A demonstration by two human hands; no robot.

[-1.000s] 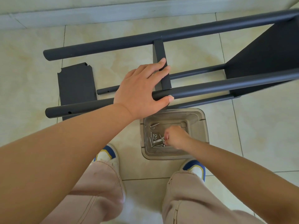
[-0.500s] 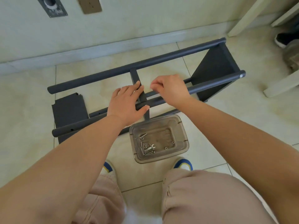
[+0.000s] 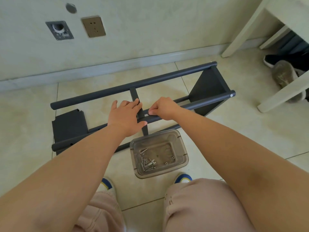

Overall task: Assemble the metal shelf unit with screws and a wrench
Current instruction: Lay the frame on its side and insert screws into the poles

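The dark grey shelf frame lies on its side on the floor tiles, with a far pole (image 3: 133, 84) and a near pole (image 3: 200, 104). One shelf panel (image 3: 210, 86) is fixed at its right end, and a second panel (image 3: 133, 94) stands edge-on in the middle. My left hand (image 3: 125, 118) rests flat over the near pole and that middle panel, fingers straight. My right hand (image 3: 164, 108) pinches a small screw at the near pole just right of the joint; my fingertips mostly hide it. A loose panel (image 3: 68, 126) lies at the left.
A clear plastic box (image 3: 182, 148) stands between my feet and the frame, holding several screws (image 3: 143, 162), washers and a small wrench (image 3: 153, 162). A wall with a socket (image 3: 93, 26) is close behind. White table legs (image 3: 240, 30) and slippers (image 3: 282, 72) are at the right.
My right hand left the plastic box and rose to the near pole beside my left hand, fingertips pinched. The view has pulled back and tilted up. My left hand stayed on the pole.
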